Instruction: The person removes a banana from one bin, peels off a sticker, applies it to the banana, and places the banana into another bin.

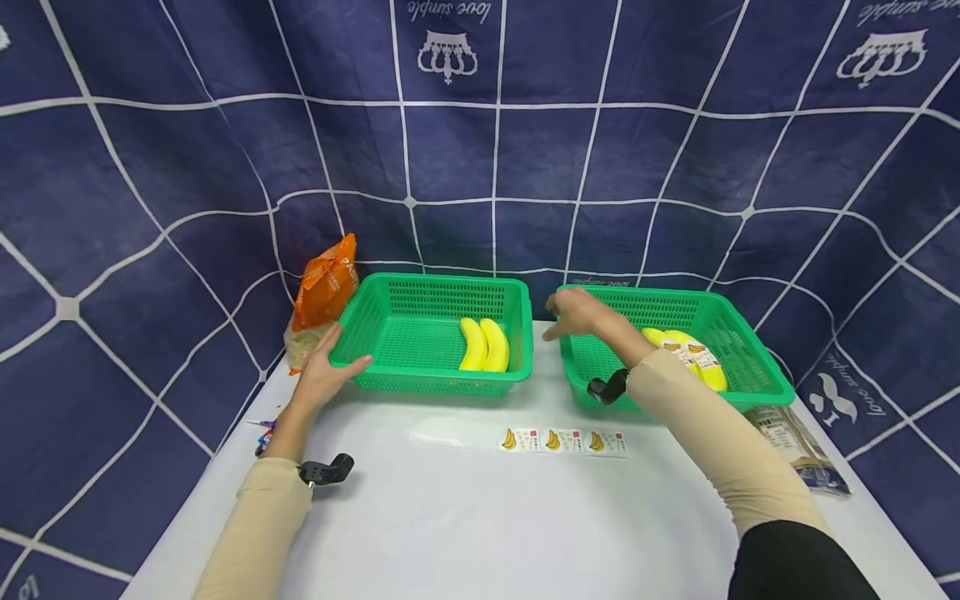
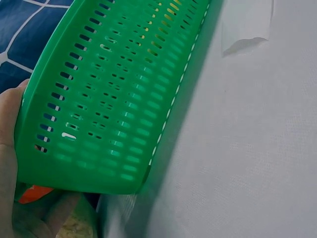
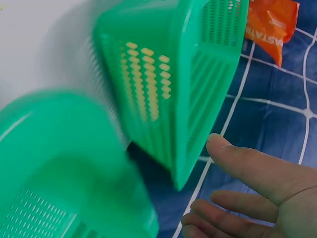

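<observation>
My left hand (image 1: 321, 379) is at the near left corner of the left green basket (image 1: 442, 385), thumb and fingers spread along its outside. In the left wrist view its fingers lie right against the basket's end wall (image 2: 94, 124). Two yellow bananas (image 1: 495, 346) lie inside at the right end. My right hand (image 1: 581, 315) hovers over the left rim of the right green basket (image 1: 750, 367), fingers loosely extended, holding nothing. Bananas with paper labels (image 1: 703, 358) lie in that basket. In the right wrist view the right thumb (image 3: 242, 158) points toward the left basket's rim.
A strip of three banana stickers (image 1: 564, 441) lies on the white table (image 1: 495, 525) before the baskets. An orange bag (image 1: 327, 283) stands by the left basket. Another plastic package (image 1: 798, 446) lies at the right. A blue curtain (image 1: 540, 158) hangs behind.
</observation>
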Motion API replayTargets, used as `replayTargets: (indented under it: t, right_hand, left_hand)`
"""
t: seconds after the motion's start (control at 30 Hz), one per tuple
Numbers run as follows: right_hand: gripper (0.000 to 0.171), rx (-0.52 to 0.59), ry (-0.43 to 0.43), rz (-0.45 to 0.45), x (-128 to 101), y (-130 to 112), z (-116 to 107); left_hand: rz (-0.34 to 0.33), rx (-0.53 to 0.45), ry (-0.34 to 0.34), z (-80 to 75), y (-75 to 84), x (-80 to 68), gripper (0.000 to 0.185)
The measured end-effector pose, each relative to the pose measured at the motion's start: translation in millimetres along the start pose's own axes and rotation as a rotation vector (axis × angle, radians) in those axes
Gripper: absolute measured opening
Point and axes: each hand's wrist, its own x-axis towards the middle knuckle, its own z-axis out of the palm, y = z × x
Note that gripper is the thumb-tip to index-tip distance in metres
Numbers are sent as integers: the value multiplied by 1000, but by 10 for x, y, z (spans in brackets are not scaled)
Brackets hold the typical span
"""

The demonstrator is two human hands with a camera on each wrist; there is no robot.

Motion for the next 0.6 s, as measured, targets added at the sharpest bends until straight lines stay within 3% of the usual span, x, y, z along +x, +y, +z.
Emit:
replayTargets:
  t: [0.6]
  right_hand:
    - [59,60,9,-94,581,-544,175]
  left_hand:
    - [3,-3,15,1,-11,-19,97]
